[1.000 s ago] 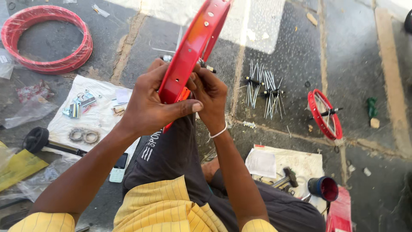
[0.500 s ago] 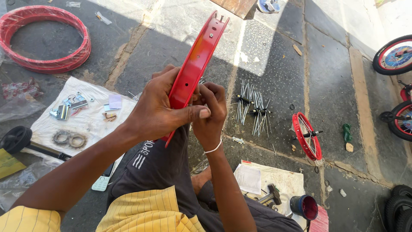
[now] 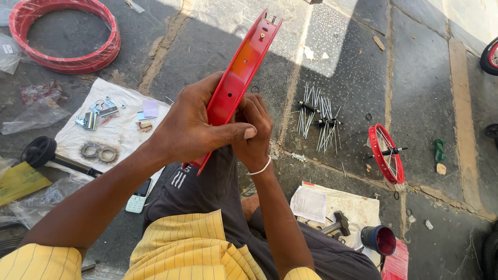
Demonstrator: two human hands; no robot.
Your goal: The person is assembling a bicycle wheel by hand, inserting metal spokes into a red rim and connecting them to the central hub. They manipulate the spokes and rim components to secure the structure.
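A red bicycle wheel rim (image 3: 239,72) stands edge-on over my lap, slanting up and away from me. My left hand (image 3: 192,124) wraps around the rim's lower part, thumb pressed across toward the right. My right hand (image 3: 252,130) is closed against the rim's inner side, fingertips pinched on something too small to make out. A white band circles my right wrist.
Bundles of metal spokes (image 3: 316,116) lie on the paving to the right, with a small red spoked wheel (image 3: 386,153) beyond. A stack of red rims (image 3: 67,31) sits top left. Small hardware on white plastic (image 3: 104,129) lies left; a hammer (image 3: 337,225) and cup (image 3: 378,239) lie right.
The view has tilted down and shifted. Both hands stay on the rim; my right fingers have kept working at the same spot on its inner side.
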